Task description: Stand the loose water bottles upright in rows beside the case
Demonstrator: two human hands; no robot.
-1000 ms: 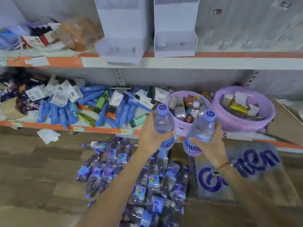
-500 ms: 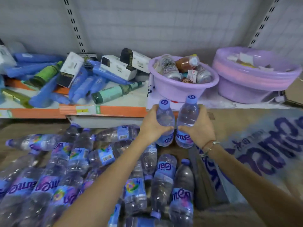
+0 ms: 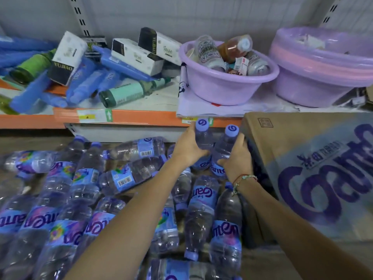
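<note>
My left hand (image 3: pixel 188 149) grips an upright water bottle (image 3: pixel 202 136) with a purple cap and blue label. Beside it my right hand (image 3: pixel 236 156) grips a second upright bottle (image 3: pixel 227 145). Both bottles stand side by side, low at the far end of the pile, just left of the brown cardboard case (image 3: pixel 314 168) with purple lettering. Whether their bases touch the floor is hidden by my hands. Several loose bottles (image 3: pixel 84 190) lie on their sides across the floor to the left and under my forearms.
A low shelf with an orange edge (image 3: pixel 129 116) runs just behind the bottles. On it sit a purple basin (image 3: pixel 228 85) of small bottles, stacked purple basins (image 3: pixel 323 65), white boxes (image 3: pixel 135 55) and blue packets (image 3: pixel 84 85).
Both hands have come down and closer together, bringing the two bottles from chest height to low beside the case. The view has dropped nearer to the floor.
</note>
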